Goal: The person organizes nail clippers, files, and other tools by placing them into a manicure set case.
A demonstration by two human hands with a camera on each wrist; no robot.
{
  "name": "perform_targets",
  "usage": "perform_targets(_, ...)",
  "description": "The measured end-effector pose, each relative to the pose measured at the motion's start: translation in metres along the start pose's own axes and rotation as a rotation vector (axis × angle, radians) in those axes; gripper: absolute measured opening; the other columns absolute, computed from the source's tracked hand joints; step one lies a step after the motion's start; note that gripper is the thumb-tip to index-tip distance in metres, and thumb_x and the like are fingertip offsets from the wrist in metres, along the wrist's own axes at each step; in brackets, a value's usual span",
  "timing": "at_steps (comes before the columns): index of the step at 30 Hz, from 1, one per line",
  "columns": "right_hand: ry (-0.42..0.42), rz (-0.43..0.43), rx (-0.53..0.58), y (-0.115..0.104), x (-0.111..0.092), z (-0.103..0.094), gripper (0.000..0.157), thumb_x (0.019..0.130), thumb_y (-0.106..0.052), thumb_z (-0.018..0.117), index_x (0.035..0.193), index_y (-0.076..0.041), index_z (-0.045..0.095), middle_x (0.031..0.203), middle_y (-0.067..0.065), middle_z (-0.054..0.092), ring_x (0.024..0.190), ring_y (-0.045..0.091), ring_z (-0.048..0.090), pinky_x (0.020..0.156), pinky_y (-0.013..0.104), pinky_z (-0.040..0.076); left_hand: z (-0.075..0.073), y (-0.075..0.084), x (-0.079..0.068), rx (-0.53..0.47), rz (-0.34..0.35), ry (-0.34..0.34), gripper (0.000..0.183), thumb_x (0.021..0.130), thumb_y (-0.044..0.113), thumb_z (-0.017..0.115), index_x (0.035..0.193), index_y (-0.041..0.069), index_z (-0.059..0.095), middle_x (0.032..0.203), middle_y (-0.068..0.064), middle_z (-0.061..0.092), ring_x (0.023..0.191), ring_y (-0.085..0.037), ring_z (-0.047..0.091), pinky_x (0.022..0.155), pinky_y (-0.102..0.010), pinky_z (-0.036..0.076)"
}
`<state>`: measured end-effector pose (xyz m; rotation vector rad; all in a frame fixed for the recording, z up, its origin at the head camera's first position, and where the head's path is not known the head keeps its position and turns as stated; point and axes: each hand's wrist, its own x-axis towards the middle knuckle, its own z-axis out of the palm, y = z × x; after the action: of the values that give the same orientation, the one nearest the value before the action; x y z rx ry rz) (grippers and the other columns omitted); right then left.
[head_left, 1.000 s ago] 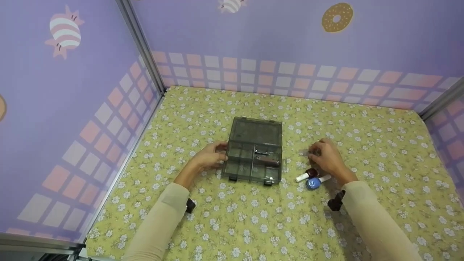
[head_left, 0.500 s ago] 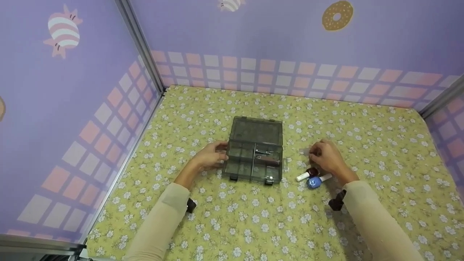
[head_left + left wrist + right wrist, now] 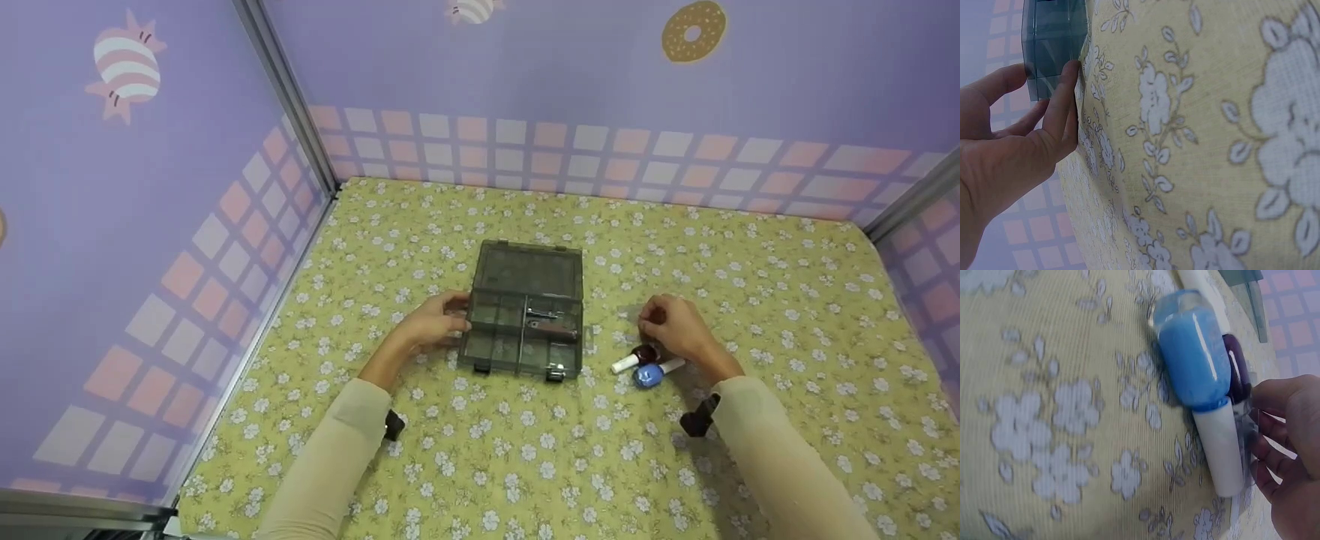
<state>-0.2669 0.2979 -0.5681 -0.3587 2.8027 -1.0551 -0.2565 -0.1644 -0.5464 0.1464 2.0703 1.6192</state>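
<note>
A smoky see-through compartment box (image 3: 495,349) lies with its lid (image 3: 531,271) folded back. My left hand (image 3: 433,324) holds its left end, with thumb and fingers at the edge. Inside the box, right of the long divider, lie nail clippers (image 3: 541,314) and a reddish-brown folding tool (image 3: 553,329). My right hand (image 3: 676,330), fingers curled, pinches a small clear plastic piece (image 3: 630,310) close over the cloth; my fingers hide most of it. Just in front lie a dark red nail polish bottle (image 3: 645,355) and a blue nail polish bottle (image 3: 1193,354), both with white caps.
Another clear plastic piece (image 3: 589,337) lies against the box's right side. The table is covered in a yellow flowered cloth (image 3: 525,465). Purple panels (image 3: 570,67) with metal posts (image 3: 289,97) enclose it at the back and both sides.
Both hands, the box and the bottles stay nearly where they were. The clear piece at my right fingertips shows a little less; the head view shifts slightly.
</note>
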Motion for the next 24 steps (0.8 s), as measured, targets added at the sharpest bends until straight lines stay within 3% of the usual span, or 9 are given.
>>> perform_targets(9, -0.001, -0.03, 0.087, -0.021, 0.003, 0.002, 0.009, 0.105, -0.012, 0.067, 0.106, -0.003, 0.071, 0.095, 0.012, 0.069, 0.081, 0.027, 0.064, 0.07, 0.041, 0.053, 0.0, 0.002, -0.001, -0.003, 0.009, 0.0, 0.069, 0.102, -0.001, 0.064, 0.164, 0.001, 0.033, 0.161, -0.022, 0.04, 0.149, -0.038, 0.041, 0.113, -0.05, 0.047)
perform_targets(24, -0.055, -0.285, 0.127, -0.106, 0.008, 0.04, 0.006, 0.101, -0.006, 0.073, 0.105, -0.002, 0.074, 0.093, 0.003, 0.071, 0.082, 0.017, 0.068, 0.076, 0.037, 0.06, 0.0, 0.001, -0.003, 0.012, -0.017, 0.008, 0.069, 0.102, 0.002, 0.064, 0.164, 0.003, 0.034, 0.161, -0.02, 0.041, 0.147, -0.038, 0.043, 0.112, -0.051, 0.048)
